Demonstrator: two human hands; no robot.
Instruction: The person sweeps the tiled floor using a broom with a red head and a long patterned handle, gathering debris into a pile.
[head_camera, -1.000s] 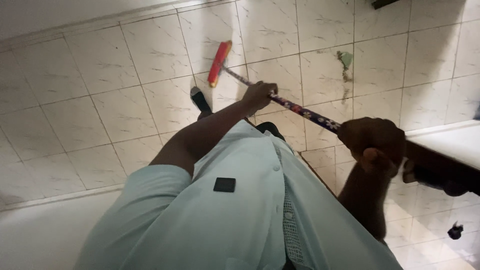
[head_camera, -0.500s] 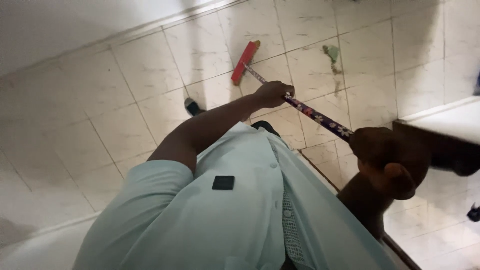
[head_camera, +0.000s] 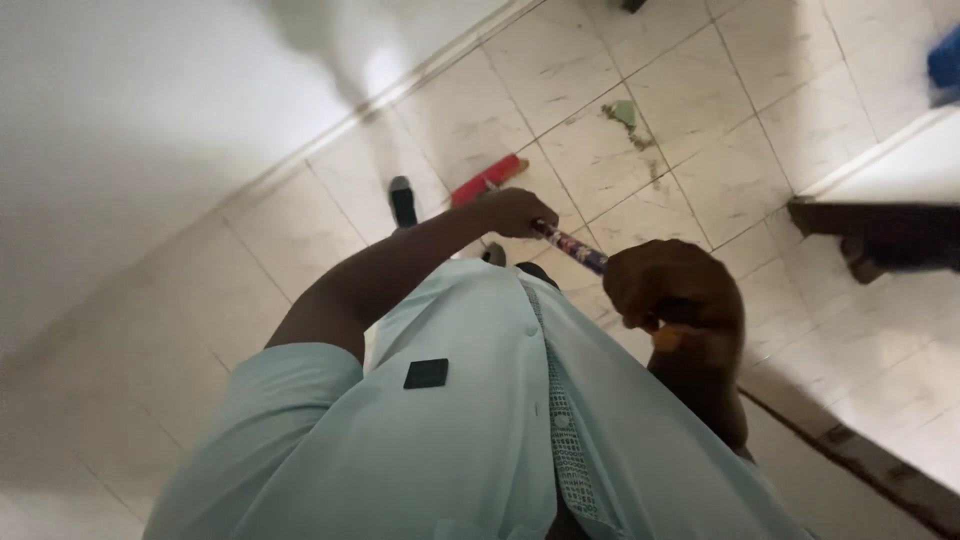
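Down on the pale tiled floor (head_camera: 700, 90) sits the broom's red head (head_camera: 488, 179), a flat red block lying slantwise just beside the dark shoe (head_camera: 402, 200), and from it the handle (head_camera: 570, 243) runs up to the right, dark purple with a small flower print, only a short stretch of it showing between the two fists. The left hand (head_camera: 512, 211) is clenched round the handle low down, arm stretched out over the pale green shirt (head_camera: 480, 420), and it hides where the handle meets the head. Further right, the right hand (head_camera: 672, 288) is wrapped tight round the handle's upper end, close in to the chest, knuckles towards the camera. Out beyond the head there's a greenish smear (head_camera: 627, 113) on a tile, well apart from the bristles. Far right, a dark low ledge (head_camera: 880, 225) under a white surface, with something blue (head_camera: 945, 62) at the top corner
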